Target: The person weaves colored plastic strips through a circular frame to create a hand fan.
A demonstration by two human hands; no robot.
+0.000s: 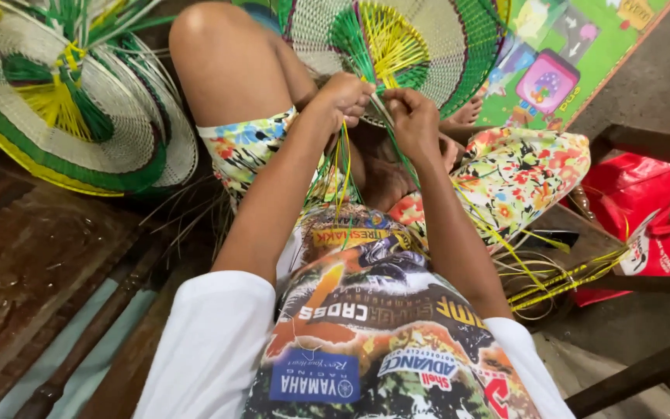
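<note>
At the bottom of the frame, nearest the camera, is the person's printed shirt [366, 341] with white sleeves, and both forearms run up from it toward the middle of the picture. Just above the shirt are the flowered shorts [505, 174], with one bare knee raised at upper centre-left. The left hand [344, 97] sits at upper centre, fingers curled together and pinched on thin green and yellow strips [340, 167] that hang down from it toward the lap. The right hand [415, 116] is just beside it, nearly touching, its fingers also curled and closed on strips at the edge of the woven fan [397, 43]. That fan, round, cream-coloured with a green rim and a green and yellow fan-shaped centre, stands at the top centre of the frame, right behind both hands and against the legs. At lower right, loose yellow strips [564, 279] lie in a bundle beside the right thigh. A dark wooden floor [32, 271] fills the lower left. Farther right is a red bag [645, 209] behind a dark wooden rail. At upper left lies a second woven fan [79, 109] of the same colours, and at upper right a bright green play mat [575, 46] with pictures.
</note>
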